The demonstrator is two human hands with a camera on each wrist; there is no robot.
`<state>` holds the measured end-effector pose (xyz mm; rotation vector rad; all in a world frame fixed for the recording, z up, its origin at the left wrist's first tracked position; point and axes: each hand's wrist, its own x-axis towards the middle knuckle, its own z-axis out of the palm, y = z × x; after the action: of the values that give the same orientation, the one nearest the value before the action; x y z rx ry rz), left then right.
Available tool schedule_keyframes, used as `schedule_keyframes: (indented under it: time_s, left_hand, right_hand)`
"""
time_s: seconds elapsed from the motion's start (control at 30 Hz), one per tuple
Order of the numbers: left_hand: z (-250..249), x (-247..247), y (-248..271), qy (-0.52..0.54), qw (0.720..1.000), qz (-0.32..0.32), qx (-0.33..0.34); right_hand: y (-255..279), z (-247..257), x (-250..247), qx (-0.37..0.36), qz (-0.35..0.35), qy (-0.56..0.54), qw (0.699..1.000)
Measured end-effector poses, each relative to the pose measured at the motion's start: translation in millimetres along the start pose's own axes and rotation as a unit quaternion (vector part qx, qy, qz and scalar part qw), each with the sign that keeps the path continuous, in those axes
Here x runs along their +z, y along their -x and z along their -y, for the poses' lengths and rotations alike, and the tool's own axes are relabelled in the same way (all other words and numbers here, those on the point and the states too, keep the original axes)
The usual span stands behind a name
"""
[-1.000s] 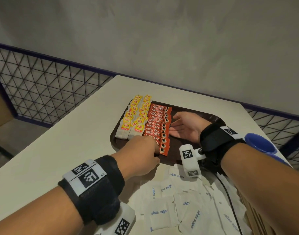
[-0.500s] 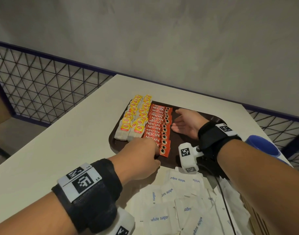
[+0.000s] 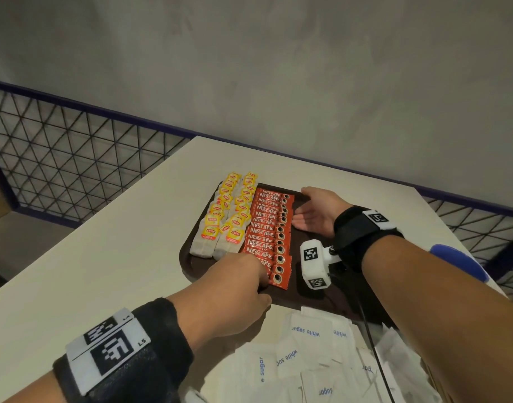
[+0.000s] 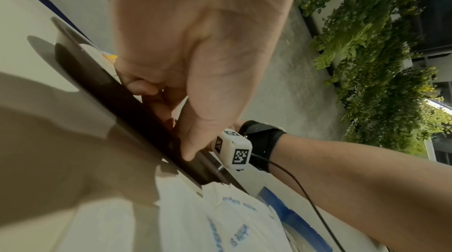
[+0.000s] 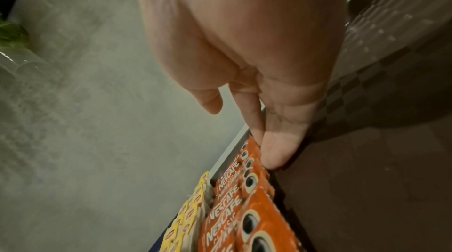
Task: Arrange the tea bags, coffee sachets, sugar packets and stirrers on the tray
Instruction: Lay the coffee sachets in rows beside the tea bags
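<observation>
The Nescafé sachets (image 3: 268, 232) lie in one overlapping row on the brown tray (image 3: 188, 264), right of the tea bags (image 3: 224, 218). Best to square them gently: the right hand (image 3: 316, 212), fingers straight and together, edges the far end; the left hand (image 3: 235, 286), fingers curled, steadies the near end. The sugar packets (image 3: 304, 359) wait on a cream table (image 3: 104, 257) by a grey wall (image 3: 278, 68).

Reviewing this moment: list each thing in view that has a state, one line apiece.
tea bags: two rows on tray's left.
coffee sachets: one overlapped column on tray.
sugar packets: loose pile on table, off tray.
tray: right part bare.
left hand: curled at nearest sachet.
right hand: fingers straight against column's far end.
</observation>
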<state>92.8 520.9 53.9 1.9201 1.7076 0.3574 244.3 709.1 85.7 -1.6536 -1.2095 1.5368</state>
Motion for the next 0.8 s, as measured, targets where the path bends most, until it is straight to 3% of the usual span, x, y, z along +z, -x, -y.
schedule_keyframes:
  time_s: [0.17, 0.43, 0.8]
  left_hand:
    - [0.5, -0.2, 0.0, 0.007, 1.0, -0.005, 0.004]
    - [0.8, 3.1, 0.4, 0.015, 1.0, -0.012, 0.006]
    - [1.4, 3.6, -0.2, 0.004, 1.0, -0.015, 0.007]
  right_hand:
    - [-5.0, 7.1, -0.3, 0.018, 0.027, 0.02, 0.999]
    - [-22.7, 20.5, -4.2, 0.022, 0.013, -0.017, 1.0]
    - [-43.8, 23.4, -2.5, 0.011, -0.008, 0.021, 1.0]
